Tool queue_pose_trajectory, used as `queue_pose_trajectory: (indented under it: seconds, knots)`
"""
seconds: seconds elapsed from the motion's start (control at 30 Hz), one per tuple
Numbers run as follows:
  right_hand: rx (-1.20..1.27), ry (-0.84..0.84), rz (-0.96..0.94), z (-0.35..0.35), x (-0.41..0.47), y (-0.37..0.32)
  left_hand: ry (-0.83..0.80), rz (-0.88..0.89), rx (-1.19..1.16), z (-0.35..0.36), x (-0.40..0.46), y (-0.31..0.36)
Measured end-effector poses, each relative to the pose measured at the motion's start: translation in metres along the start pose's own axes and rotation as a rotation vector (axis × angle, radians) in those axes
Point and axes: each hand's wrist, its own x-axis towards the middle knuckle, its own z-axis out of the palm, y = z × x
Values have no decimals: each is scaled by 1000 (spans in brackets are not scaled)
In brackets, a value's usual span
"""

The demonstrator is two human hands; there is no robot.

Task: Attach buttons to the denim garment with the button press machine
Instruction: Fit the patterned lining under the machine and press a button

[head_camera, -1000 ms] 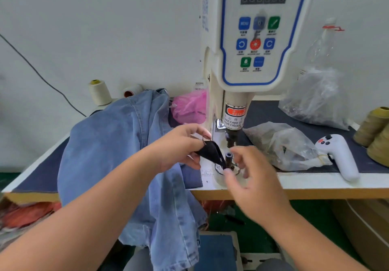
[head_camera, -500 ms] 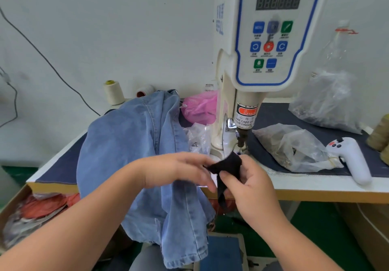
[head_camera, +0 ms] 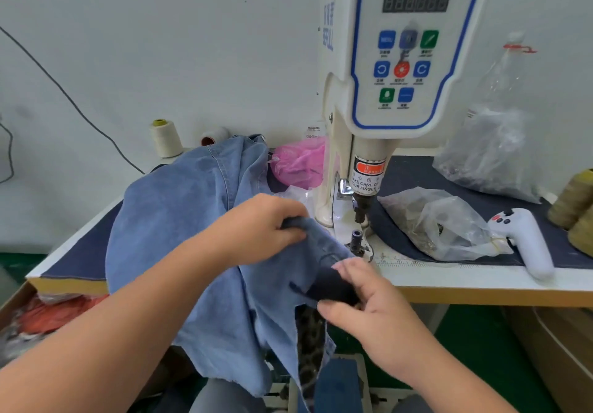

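White wall behind, white-topped surface (head_camera: 465, 279) w/ dark cloth mat, button press machine (head_camera: 401, 69) standing at centre. Lower die post (head_camera: 356, 238) bare under the punch (head_camera: 362, 207), nothing seated on it that can be made out. Denim garment (head_camera: 192, 220) heaped on surface left of machine, front edge drooping off toward the lap.

Left hand (head_camera: 266, 229) gripping a bunched fold of denim just left of the die, fingers curled over the cloth, wrist coming in low from the left. Right hand (head_camera: 369, 303) below and in front of the die, thumb and fingers pinching a dark patch (head_camera: 333, 286) at the garment edge; grip narrow, closed on fabric. No button visible in either hand.

Step in hand, prob.: spreading the edge and bringing the marked spot over the die. To do well: pull cloth flat betw. the 2 hands, 1 layer only, no fold under the punch; centre the spot on the post before any trigger; keep fingertips out to the sides, per the warning label (head_camera: 365, 181). Risk: bunched denim by left hand sliding under and giving a crooked set.
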Motion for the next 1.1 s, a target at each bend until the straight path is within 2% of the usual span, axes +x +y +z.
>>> queue_pose_trajectory:
  seconds: [0.1,0.2,0.27,0.33,0.4,0.47,0.53,0.63,0.73,0.83,1.03,1.1]
  knots:
    - [-101,-66,40,11,9,5,55,12,71,12,1,3]
    - [-198,-42,64,19,18,14,249,20,139,23,-5,2]
    - [-251,-22,76,23,23,19,299,7,167,23,-14,1]
    - [-268,-16,86,22,26,22,166,47,103,20,-26,-5]
    - [-256,-16,105,20,29,22,-44,70,71,16,-37,-11]
    - [-237,-9,102,16,31,23,-287,90,222,15,-44,-21]
    - [-261,9,79,16,33,22,-446,175,453,18,-51,-31]
    - [-313,53,63,17,39,20,-485,331,671,25,-67,-47]
    - [-337,56,63,19,41,18,-370,409,717,29,-79,-54]
    - [-335,41,70,21,40,17,-261,388,593,32,-82,-57]
    - [-283,-8,172,19,36,18,47,68,-215,-4,-67,-32]
    - [-217,-79,221,22,34,20,241,-44,-445,-24,-58,-23]
